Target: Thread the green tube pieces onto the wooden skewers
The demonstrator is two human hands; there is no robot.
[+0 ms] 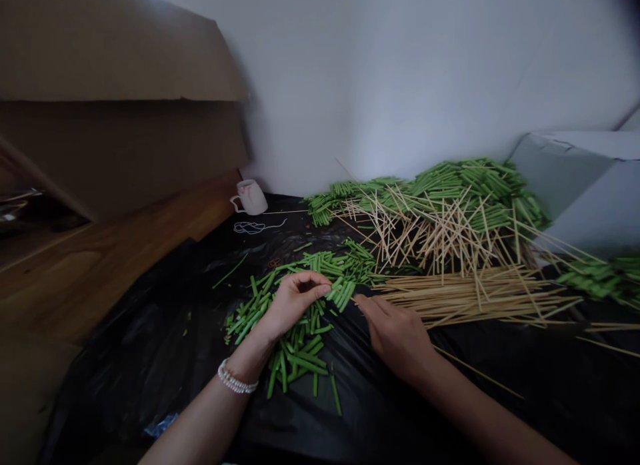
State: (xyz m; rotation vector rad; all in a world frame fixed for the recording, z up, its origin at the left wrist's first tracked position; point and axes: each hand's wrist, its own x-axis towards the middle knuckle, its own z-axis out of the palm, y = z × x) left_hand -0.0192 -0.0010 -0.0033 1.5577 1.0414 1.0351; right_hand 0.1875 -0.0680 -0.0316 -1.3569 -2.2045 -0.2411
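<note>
Several short green stem pieces (pixel 341 293) sit side by side on a thin wooden skewer between my two hands. My left hand (pixel 295 298), a beaded bracelet on its wrist, pinches at the left end of this row. On the right, my right hand (pixel 395 328) has its fingers closed round the skewer, whose tip end shows beside the row. Loose cut green stems (pixel 300 358) lie below and around my left hand. A bundle of bare skewers (pixel 470 295) lies just beyond my right hand.
Skewered green stems (pixel 465 185) are heaped at the back, their sticks pointing forward. A white mug (pixel 251 197) and tangled string (pixel 253 227) are at the back left. Cardboard (pixel 120 105) rises left; a pale box (pixel 575 178) stands right. Black plastic sheet (pixel 150 345) covers the surface.
</note>
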